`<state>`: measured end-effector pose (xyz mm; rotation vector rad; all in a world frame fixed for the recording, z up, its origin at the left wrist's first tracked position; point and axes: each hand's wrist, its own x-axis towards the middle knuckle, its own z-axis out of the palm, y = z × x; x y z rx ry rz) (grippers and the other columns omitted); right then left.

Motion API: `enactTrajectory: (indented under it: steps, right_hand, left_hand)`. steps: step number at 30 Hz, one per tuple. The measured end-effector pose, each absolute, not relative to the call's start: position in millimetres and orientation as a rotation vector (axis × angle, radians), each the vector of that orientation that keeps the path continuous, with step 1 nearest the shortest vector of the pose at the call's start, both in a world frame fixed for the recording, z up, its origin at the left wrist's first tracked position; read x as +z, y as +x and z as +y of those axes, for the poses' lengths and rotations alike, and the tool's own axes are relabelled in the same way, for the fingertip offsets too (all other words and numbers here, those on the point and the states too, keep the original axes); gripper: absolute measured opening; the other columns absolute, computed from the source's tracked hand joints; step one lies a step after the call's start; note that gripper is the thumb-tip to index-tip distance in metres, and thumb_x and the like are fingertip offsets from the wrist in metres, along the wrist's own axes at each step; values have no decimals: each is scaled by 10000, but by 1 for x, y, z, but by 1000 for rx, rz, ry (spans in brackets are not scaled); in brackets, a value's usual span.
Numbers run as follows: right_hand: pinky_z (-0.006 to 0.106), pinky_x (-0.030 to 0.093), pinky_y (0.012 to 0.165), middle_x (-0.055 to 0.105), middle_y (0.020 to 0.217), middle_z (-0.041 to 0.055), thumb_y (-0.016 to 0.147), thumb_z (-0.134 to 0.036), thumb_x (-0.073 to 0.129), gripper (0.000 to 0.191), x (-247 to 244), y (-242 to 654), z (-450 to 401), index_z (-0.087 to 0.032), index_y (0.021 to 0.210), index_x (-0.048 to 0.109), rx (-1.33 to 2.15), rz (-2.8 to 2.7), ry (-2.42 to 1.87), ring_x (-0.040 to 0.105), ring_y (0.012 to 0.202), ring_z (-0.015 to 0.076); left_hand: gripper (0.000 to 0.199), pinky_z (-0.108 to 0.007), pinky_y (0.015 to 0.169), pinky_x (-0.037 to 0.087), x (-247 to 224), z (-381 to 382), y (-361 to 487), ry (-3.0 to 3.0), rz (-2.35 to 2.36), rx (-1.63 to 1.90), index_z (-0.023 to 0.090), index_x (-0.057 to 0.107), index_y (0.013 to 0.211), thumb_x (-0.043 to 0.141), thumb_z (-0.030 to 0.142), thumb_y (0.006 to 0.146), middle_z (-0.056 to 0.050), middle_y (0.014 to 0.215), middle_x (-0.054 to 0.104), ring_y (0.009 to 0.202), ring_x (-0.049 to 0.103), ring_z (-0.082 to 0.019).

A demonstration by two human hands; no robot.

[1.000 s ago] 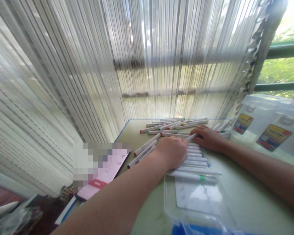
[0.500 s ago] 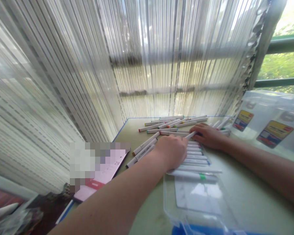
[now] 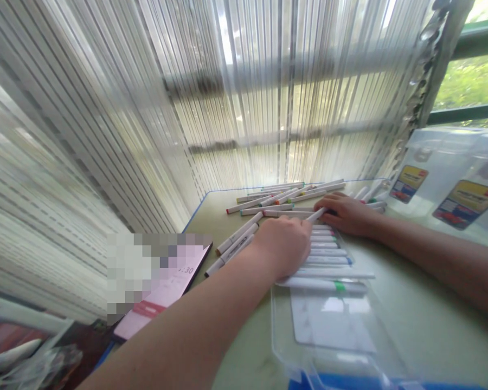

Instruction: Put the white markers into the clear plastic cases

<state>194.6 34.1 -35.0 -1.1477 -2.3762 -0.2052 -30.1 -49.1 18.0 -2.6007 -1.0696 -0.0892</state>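
Observation:
Between my two hands is a white marker (image 3: 316,215), tilted, with one end at each hand. My left hand (image 3: 284,246) is closed on its near end, the fingertips partly hidden behind the knuckles. My right hand (image 3: 341,214) pinches the far end. Below them, a row of white markers (image 3: 327,253) lies side by side in a clear plastic case (image 3: 274,330). A marker with a green band (image 3: 339,286) rests nearest me in that row. Beyond my hands is a loose pile of markers (image 3: 282,197) with coloured ends.
Two brown- and black-ended markers (image 3: 238,235) lie left of my left hand. A phone or tablet (image 3: 166,303) with a lit screen is at the table's left edge. Clear plastic boxes (image 3: 443,162) with labels stand at the right. A sheer curtain (image 3: 236,97) hangs behind the table.
The view has tilted slightly, so the table's far side and the boxes appear a little higher. Both hands keep hold of the same marker, with hardly any movement.

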Motion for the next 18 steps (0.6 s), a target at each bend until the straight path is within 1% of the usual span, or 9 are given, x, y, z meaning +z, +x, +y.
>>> enactTrajectory:
  steps: [8, 18]
  right_hand:
    - [378, 465, 791, 658, 888, 79, 848, -349, 447, 245, -35, 195, 35, -211, 911, 639, -214, -2384, -1149, 575, 893, 242]
    - [384, 459, 788, 664, 900, 84, 848, -341, 456, 240, -36, 196, 36, -219, 910, 653, -203, -2395, -1121, 574, 882, 243]
  left_hand:
    - [229, -325, 702, 509, 16, -48, -30, -2591, -1055, -103, 144, 546, 992, 416, 305, 893, -80, 921, 655, 847, 619, -214]
    - [247, -319, 698, 502, 17, -49, -31, -2590, -1053, -76, 151, 539, 1024, 417, 325, 898, -83, 926, 651, 852, 617, -205]
